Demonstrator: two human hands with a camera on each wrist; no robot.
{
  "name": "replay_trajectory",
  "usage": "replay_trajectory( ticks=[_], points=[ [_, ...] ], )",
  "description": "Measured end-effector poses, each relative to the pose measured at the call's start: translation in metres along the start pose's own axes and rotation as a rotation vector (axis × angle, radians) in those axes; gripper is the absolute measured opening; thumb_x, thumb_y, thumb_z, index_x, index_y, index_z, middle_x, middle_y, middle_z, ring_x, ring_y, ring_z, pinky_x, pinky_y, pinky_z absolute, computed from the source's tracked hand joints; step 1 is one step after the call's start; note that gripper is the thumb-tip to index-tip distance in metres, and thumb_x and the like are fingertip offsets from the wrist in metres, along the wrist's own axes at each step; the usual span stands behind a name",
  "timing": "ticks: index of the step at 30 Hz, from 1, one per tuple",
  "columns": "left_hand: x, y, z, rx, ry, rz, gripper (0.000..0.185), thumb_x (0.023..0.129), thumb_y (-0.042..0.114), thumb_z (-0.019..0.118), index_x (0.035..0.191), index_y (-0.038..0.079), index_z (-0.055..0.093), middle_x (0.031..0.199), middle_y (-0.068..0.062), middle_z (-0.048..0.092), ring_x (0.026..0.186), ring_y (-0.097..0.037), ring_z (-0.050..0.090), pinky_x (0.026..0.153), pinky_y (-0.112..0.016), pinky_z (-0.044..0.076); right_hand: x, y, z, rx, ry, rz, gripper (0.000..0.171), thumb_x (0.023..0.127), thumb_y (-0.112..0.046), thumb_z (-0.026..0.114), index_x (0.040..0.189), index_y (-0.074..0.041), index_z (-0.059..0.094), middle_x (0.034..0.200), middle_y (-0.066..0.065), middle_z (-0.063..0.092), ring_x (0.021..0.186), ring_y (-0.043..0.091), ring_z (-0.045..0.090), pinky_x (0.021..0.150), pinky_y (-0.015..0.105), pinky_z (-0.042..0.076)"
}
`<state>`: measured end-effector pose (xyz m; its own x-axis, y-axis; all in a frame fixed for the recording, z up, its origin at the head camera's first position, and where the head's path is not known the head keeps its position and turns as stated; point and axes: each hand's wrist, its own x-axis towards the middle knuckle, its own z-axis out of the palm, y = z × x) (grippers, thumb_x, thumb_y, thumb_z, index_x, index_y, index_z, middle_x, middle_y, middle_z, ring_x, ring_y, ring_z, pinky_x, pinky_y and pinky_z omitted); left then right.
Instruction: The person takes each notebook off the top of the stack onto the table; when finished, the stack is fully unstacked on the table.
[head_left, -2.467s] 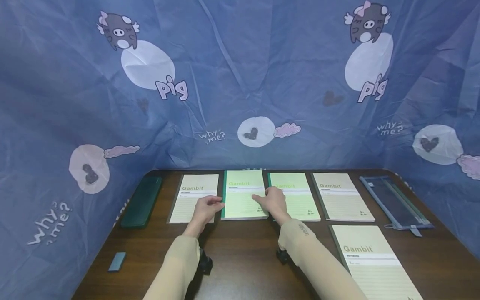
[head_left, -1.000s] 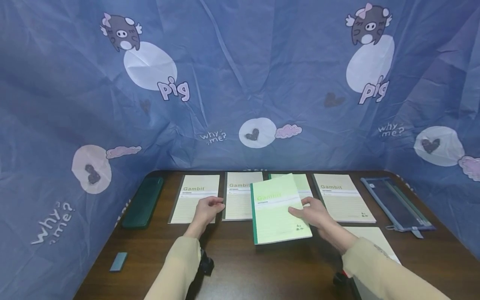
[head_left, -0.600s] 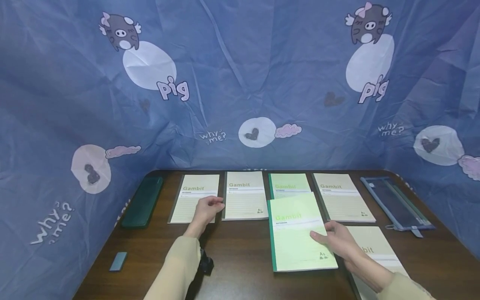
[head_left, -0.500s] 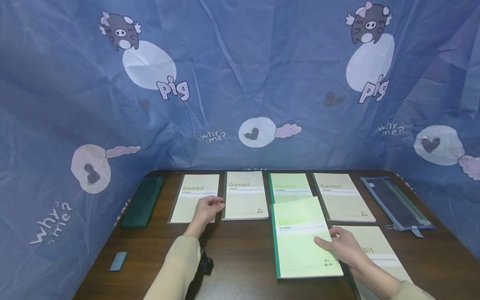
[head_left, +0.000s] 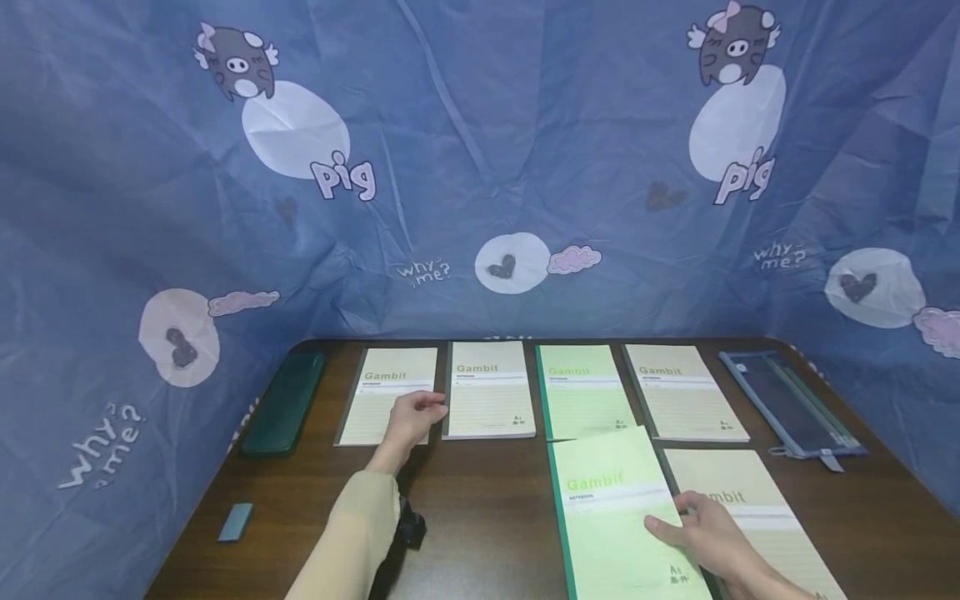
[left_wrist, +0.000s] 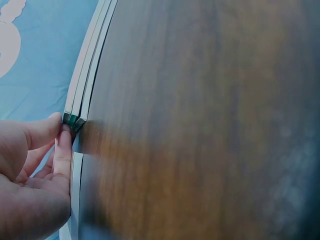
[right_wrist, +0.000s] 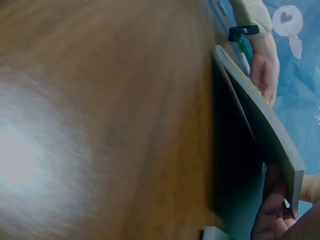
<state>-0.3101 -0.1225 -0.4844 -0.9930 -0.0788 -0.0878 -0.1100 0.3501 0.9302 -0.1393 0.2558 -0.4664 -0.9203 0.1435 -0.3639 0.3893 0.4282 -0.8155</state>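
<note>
In the head view my right hand point(head_left: 708, 533) pinches the right edge of a pale green notebook point(head_left: 615, 500) with a green spine. Its thumb lies on the cover. The right wrist view shows this notebook point(right_wrist: 265, 115) raised over the table, fingers point(right_wrist: 272, 200) under it and a dark shadow below. My left hand point(head_left: 408, 421) rests over the leftmost cream notebook point(head_left: 393, 367), its fingertips right at the dark spine of a second cream notebook point(head_left: 491, 400). From the left wrist, thumb and forefinger of the left hand point(left_wrist: 40, 165) are seen beside the notebooks' spine ends point(left_wrist: 74, 120).
Behind the held notebook lies another green-spined notebook point(head_left: 585, 383), with a cream one point(head_left: 686, 392) beside it. A further cream notebook point(head_left: 757, 517) is partly under my right hand. A mesh zip pouch point(head_left: 795, 404), dark green case point(head_left: 283, 404) and small blue block point(head_left: 236, 522) flank them.
My right hand has taken the pale green notebook off the second notebook in the row and carried it right and nearer, uncovering the cream one beneath. My left hand has stayed in place.
</note>
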Motion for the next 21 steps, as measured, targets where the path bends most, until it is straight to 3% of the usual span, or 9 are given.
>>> replay_trajectory(
  ticks=[7, 11, 17, 21],
  points=[
    [0.0004, 0.0, -0.0012, 0.001, -0.006, -0.007, 0.026, 0.092, 0.007, 0.068, 0.117, -0.003, 0.069, 0.104, -0.014, 0.068, 0.1, -0.028, 0.062, 0.09, -0.043, 0.049, -0.0039, 0.0041, 0.0023, -0.099, 0.031, -0.041, 0.051, 0.086, -0.025, 0.078, 0.109, 0.012, 0.05, 0.074, 0.009, 0.07, 0.065, 0.025, 0.066, 0.076, 0.038, 0.051],
    [0.0008, 0.0007, -0.0012, -0.003, -0.003, -0.005, 0.026, 0.092, 0.007, 0.068, 0.117, -0.003, 0.069, 0.104, -0.014, 0.068, 0.1, -0.028, 0.062, 0.09, -0.042, 0.049, -0.0054, 0.0051, 0.0007, -0.146, 0.035, -0.061, 0.05, 0.084, -0.024, 0.08, 0.106, 0.011, 0.05, 0.076, 0.008, 0.068, 0.065, 0.023, 0.062, 0.071, 0.037, 0.05],
    [0.0009, 0.0005, -0.0002, 0.0, 0.0, -0.014, 0.026, 0.092, 0.007, 0.068, 0.117, -0.002, 0.069, 0.103, -0.013, 0.068, 0.099, -0.027, 0.063, 0.09, -0.042, 0.05, -0.0055, 0.0059, -0.0044, -0.293, 0.048, -0.104, 0.06, 0.078, -0.037, 0.084, 0.105, 0.008, 0.053, 0.083, 0.01, 0.064, 0.074, 0.022, 0.059, 0.065, 0.039, 0.051],
    [0.0014, -0.0008, -0.0009, 0.003, 0.001, -0.012, 0.026, 0.092, 0.007, 0.068, 0.116, -0.003, 0.069, 0.103, -0.013, 0.068, 0.099, -0.027, 0.063, 0.089, -0.042, 0.05, -0.0061, 0.0056, -0.0055, -0.389, 0.044, -0.134, 0.064, 0.077, -0.045, 0.083, 0.105, 0.005, 0.055, 0.079, 0.008, 0.062, 0.071, 0.021, 0.058, 0.062, 0.04, 0.051]
  ],
)
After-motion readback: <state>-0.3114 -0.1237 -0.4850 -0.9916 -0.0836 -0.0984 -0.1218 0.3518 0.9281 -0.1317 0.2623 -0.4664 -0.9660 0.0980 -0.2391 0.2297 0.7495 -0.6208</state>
